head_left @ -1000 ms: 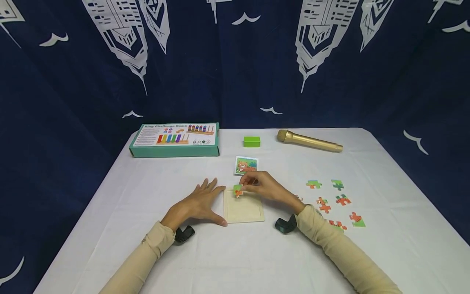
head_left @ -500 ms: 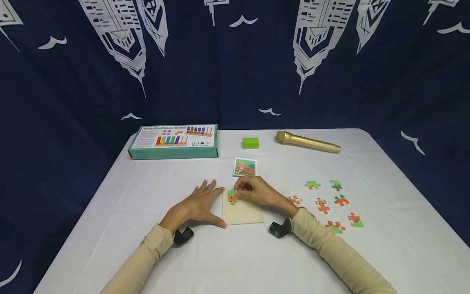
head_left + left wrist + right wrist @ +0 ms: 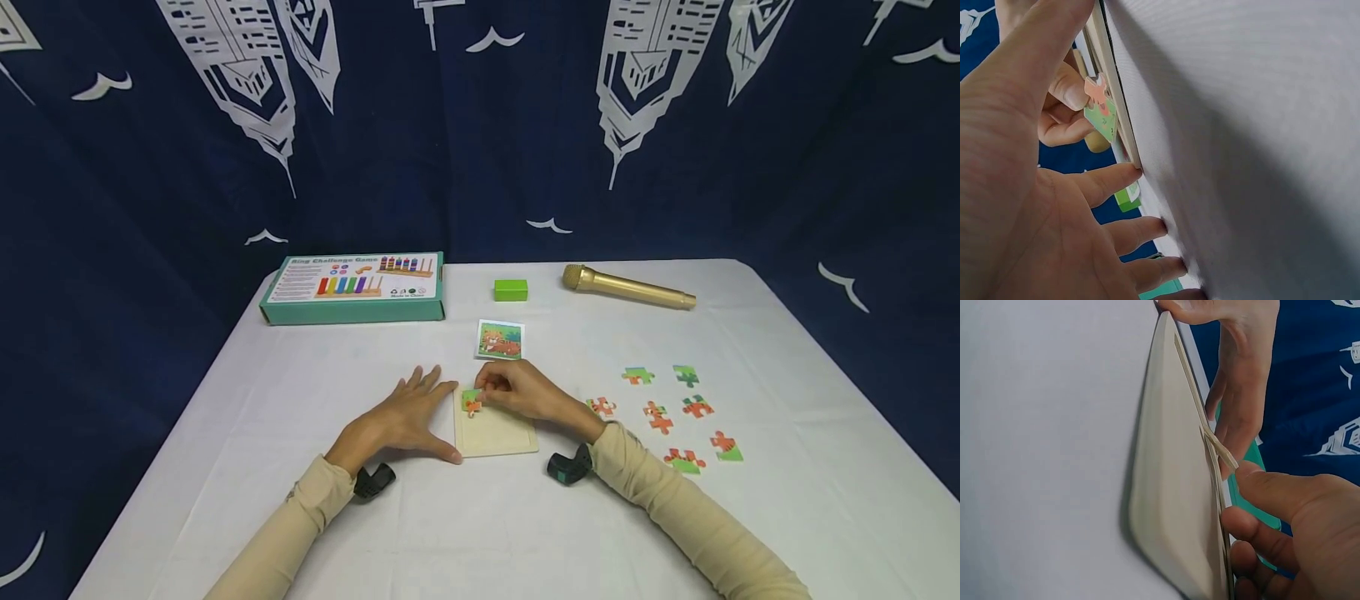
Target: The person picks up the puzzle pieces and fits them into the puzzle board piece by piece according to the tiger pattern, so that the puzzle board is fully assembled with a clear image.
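Observation:
A shallow pale wooden puzzle tray [image 3: 498,435] lies in front of me. My right hand [image 3: 521,390] pinches a green and orange jigsaw piece [image 3: 471,402] at the tray's far left corner. In the right wrist view that piece [image 3: 1224,452] tilts, one end down by the tray's inner edge and the other at my thumb tip. My left hand [image 3: 408,419] is spread along the tray's left side, with thumb and index fingertip at its two corners. Just beyond the tray lies a picture card [image 3: 500,340] of an orange animal on green.
Several loose jigsaw pieces [image 3: 658,418] lie on the white tablecloth at the right. Toward the back are a teal-edged game box [image 3: 352,287], a green block [image 3: 511,290] and a gold microphone [image 3: 630,287]. A dark blue patterned curtain [image 3: 510,167] hangs behind.
My right hand has moved slightly left and nearer, bringing the jigsaw piece down into the tray's far left corner. My left hand has stayed in place.

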Action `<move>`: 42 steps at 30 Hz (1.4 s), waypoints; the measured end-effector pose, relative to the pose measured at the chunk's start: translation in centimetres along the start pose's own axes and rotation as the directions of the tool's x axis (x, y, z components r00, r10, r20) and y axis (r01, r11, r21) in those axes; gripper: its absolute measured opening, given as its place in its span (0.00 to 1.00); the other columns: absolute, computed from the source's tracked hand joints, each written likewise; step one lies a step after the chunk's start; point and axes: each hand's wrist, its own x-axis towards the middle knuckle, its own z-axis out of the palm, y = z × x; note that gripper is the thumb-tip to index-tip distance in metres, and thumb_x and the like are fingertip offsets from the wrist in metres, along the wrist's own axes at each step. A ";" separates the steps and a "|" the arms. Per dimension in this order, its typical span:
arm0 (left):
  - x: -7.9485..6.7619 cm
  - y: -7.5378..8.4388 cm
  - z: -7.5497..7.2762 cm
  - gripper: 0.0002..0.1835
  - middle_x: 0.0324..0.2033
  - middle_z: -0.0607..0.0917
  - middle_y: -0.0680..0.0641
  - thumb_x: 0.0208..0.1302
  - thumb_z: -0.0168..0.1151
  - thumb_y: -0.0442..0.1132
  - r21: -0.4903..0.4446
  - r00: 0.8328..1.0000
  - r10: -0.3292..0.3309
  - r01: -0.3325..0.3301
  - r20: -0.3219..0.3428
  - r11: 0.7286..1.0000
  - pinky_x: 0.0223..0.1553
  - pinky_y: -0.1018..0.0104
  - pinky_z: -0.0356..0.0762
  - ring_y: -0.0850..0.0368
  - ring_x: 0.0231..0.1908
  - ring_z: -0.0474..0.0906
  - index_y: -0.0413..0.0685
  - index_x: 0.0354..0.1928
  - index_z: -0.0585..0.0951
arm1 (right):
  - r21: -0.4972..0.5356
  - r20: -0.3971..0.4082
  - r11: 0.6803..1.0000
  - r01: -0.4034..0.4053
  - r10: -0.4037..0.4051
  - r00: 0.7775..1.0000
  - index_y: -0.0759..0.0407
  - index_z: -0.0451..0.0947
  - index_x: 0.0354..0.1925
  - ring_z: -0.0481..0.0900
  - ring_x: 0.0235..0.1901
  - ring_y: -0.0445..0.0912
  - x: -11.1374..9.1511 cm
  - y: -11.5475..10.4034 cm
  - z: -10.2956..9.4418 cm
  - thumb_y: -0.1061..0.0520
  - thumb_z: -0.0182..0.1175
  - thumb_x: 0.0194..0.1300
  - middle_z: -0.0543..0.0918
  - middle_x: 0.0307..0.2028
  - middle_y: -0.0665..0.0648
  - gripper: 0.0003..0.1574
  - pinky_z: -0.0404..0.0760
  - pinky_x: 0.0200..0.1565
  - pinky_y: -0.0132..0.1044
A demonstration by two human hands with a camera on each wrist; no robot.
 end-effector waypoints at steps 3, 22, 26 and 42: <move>0.0 0.0 0.0 0.62 0.74 0.47 0.37 0.37 0.73 0.70 0.001 1.000 -0.001 0.001 0.006 1.000 0.70 0.40 0.39 0.35 0.73 0.35 0.50 0.73 0.58 | -0.015 0.004 1.000 0.001 -0.001 1.000 0.56 0.81 0.36 0.71 0.25 0.37 0.1 0.0 0.0 0.58 0.65 0.62 0.78 0.25 0.47 0.03 0.71 0.28 0.28; 0.1 0.0 0.0 0.61 0.74 0.47 0.37 0.38 0.72 0.69 0.010 1.000 -0.003 0.003 0.010 1.000 0.70 0.40 0.39 0.35 0.73 0.36 0.50 0.73 0.58 | -0.113 0.001 0.994 -0.005 0.006 1.000 0.57 0.82 0.37 0.69 0.24 0.36 0.4 0.0 0.4 0.60 0.64 0.62 0.77 0.25 0.46 0.03 0.71 0.28 0.27; 0.1 0.0 0.0 0.61 0.74 0.47 0.37 0.38 0.73 0.69 0.005 1.000 -0.003 0.003 0.008 1.000 0.71 0.40 0.39 0.35 0.73 0.36 0.50 0.73 0.59 | -0.127 0.000 0.992 -0.003 0.003 1.000 0.57 0.82 0.37 0.70 0.24 0.35 0.4 0.0 0.4 0.59 0.64 0.62 0.78 0.24 0.46 0.03 0.71 0.28 0.28; 0.2 0.1 -0.1 0.61 0.74 0.48 0.37 0.37 0.73 0.69 0.011 1.000 -0.011 0.011 0.005 1.000 0.71 0.41 0.40 0.35 0.73 0.37 0.50 0.73 0.59 | -0.210 -0.007 0.978 -0.003 0.002 1.000 0.54 0.80 0.36 0.69 0.24 0.35 0.4 -0.2 0.5 0.57 0.66 0.61 0.75 0.24 0.44 0.04 0.70 0.28 0.28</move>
